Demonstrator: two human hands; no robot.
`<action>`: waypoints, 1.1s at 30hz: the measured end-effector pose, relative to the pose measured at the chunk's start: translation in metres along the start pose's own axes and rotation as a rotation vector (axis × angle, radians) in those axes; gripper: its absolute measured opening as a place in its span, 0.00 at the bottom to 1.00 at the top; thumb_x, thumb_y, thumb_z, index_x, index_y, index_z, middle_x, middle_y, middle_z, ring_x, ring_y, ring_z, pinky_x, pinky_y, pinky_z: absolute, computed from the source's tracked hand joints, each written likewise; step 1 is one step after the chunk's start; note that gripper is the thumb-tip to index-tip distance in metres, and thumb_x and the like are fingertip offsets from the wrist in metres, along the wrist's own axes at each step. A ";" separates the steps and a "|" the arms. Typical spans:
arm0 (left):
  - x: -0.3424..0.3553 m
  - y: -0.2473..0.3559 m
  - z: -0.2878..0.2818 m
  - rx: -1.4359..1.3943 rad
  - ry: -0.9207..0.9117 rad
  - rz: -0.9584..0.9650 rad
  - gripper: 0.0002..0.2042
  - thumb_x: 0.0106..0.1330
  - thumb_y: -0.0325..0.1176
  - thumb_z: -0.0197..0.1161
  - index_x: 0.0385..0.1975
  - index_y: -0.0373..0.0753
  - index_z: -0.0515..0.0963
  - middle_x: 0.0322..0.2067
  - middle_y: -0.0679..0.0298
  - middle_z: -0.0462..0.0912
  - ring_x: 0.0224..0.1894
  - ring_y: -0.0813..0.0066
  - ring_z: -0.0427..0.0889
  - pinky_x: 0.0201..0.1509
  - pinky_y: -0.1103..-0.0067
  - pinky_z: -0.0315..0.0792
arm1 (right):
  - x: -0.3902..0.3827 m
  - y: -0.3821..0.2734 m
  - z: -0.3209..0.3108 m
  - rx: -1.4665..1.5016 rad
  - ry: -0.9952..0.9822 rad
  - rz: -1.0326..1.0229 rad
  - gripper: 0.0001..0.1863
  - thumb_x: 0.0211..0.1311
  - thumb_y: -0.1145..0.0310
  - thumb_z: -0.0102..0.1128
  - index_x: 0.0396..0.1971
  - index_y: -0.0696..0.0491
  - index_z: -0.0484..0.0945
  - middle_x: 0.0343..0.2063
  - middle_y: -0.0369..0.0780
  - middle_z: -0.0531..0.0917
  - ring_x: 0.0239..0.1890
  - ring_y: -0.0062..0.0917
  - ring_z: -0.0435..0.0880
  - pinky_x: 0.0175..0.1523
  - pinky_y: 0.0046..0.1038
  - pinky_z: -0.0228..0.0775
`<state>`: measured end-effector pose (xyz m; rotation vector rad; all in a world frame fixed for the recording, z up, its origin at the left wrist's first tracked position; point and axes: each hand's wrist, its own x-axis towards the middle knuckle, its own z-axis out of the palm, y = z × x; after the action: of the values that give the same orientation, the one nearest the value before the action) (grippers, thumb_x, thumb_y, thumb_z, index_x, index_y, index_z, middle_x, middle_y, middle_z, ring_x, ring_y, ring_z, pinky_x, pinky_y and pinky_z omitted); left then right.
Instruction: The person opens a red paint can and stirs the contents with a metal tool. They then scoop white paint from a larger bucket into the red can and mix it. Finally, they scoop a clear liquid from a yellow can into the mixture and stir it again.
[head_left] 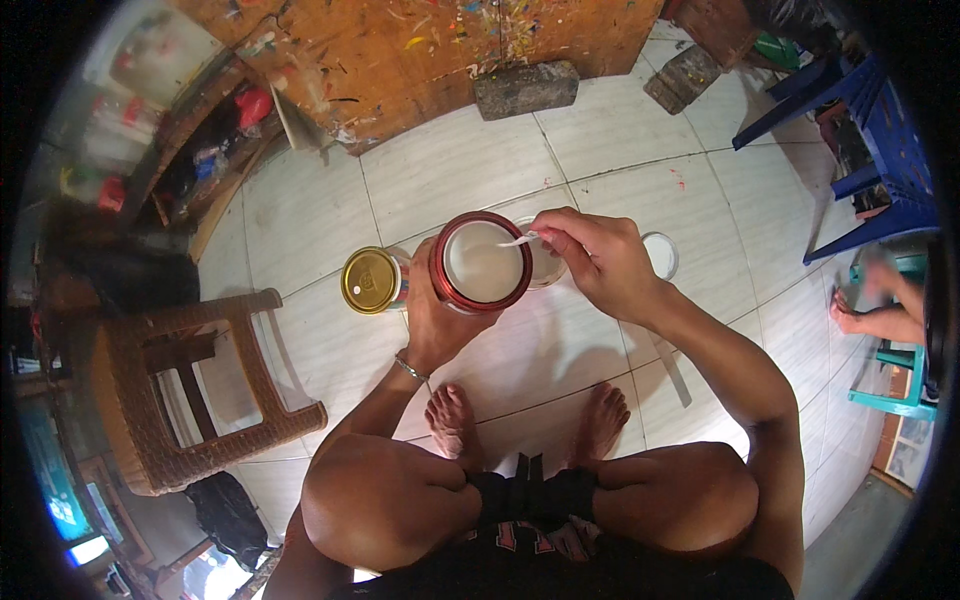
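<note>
My left hand (432, 318) is wrapped around a red-rimmed can (527, 266), held up over the tiled floor with its open top toward me. Pale, milky white stuff fills the inside. A thin white plastic spoon or stick (516, 241) is pinched in the fingers of my right hand (600, 258); its far end reaches into the can over the white contents. Just left of my left hand stands a can with a gold lid (369, 281). Partly hidden behind the red-rimmed can and my right fingers is a clear round container (548, 266).
A white round lid (660, 254) and a flat strip (674, 375) lie on the floor to the right. At left is a brown woven stool (130, 400). Blocks (526, 90) stand by a paint-stained board (420, 60). A blue chair (890, 150) and another person's foot (845, 314) are at right.
</note>
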<state>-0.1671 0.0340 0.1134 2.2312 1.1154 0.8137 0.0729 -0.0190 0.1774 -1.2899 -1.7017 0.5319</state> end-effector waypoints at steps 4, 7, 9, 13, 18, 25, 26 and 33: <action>0.014 0.003 0.017 -0.043 0.023 0.050 0.44 0.41 0.34 0.87 0.62 0.37 0.70 0.55 0.53 0.78 0.58 0.54 0.79 0.62 0.63 0.73 | -0.005 0.017 -0.010 0.087 -0.025 0.319 0.06 0.74 0.74 0.59 0.43 0.58 0.83 0.31 0.46 0.89 0.29 0.33 0.91 0.36 0.32 0.81; 0.009 -0.003 0.011 -0.053 -0.008 -0.013 0.45 0.42 0.35 0.86 0.64 0.36 0.69 0.58 0.49 0.74 0.61 0.46 0.73 0.65 0.57 0.69 | 0.000 0.021 -0.001 0.269 -0.072 0.547 0.08 0.78 0.75 0.56 0.44 0.63 0.82 0.33 0.43 0.89 0.33 0.23 0.90 0.39 0.26 0.83; 0.006 -0.008 0.015 -0.025 -0.015 -0.025 0.47 0.42 0.35 0.86 0.65 0.35 0.67 0.59 0.48 0.73 0.62 0.46 0.73 0.65 0.57 0.69 | -0.005 0.028 0.008 0.400 -0.035 0.599 0.09 0.78 0.75 0.55 0.44 0.64 0.81 0.33 0.43 0.89 0.33 0.24 0.90 0.39 0.26 0.84; 0.005 -0.010 0.018 -0.032 0.018 0.040 0.50 0.41 0.36 0.87 0.66 0.34 0.64 0.59 0.47 0.72 0.62 0.44 0.72 0.66 0.56 0.67 | -0.009 0.036 0.013 0.539 0.025 0.692 0.10 0.78 0.75 0.53 0.45 0.66 0.80 0.34 0.46 0.88 0.32 0.26 0.90 0.40 0.27 0.86; 0.006 -0.004 0.015 -0.014 0.040 0.056 0.44 0.40 0.33 0.87 0.62 0.36 0.71 0.57 0.52 0.76 0.61 0.52 0.76 0.65 0.60 0.71 | -0.017 0.048 0.012 0.734 0.124 0.727 0.11 0.78 0.75 0.52 0.44 0.67 0.80 0.34 0.49 0.88 0.33 0.30 0.91 0.39 0.29 0.87; -0.001 -0.013 0.016 0.014 -0.007 0.060 0.50 0.40 0.38 0.87 0.65 0.33 0.64 0.58 0.47 0.72 0.61 0.44 0.72 0.65 0.55 0.67 | -0.013 0.048 0.002 0.813 0.166 0.761 0.11 0.79 0.74 0.51 0.44 0.69 0.78 0.34 0.49 0.86 0.31 0.32 0.90 0.41 0.30 0.88; -0.001 -0.012 0.016 -0.004 -0.022 0.045 0.50 0.40 0.38 0.87 0.65 0.33 0.64 0.58 0.47 0.72 0.61 0.44 0.72 0.64 0.55 0.67 | -0.014 0.049 0.001 0.807 0.178 0.754 0.11 0.79 0.74 0.51 0.44 0.69 0.78 0.34 0.49 0.86 0.31 0.32 0.90 0.41 0.30 0.87; -0.010 -0.019 0.013 0.020 -0.005 0.011 0.51 0.41 0.38 0.87 0.65 0.32 0.62 0.56 0.47 0.73 0.59 0.43 0.72 0.64 0.55 0.66 | -0.012 0.053 -0.013 0.788 0.216 0.758 0.12 0.78 0.71 0.55 0.43 0.67 0.79 0.32 0.49 0.87 0.31 0.31 0.91 0.41 0.30 0.87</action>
<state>-0.1727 0.0334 0.0882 2.2563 1.1148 0.8039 0.1118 -0.0127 0.1383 -1.2747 -0.6332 1.2897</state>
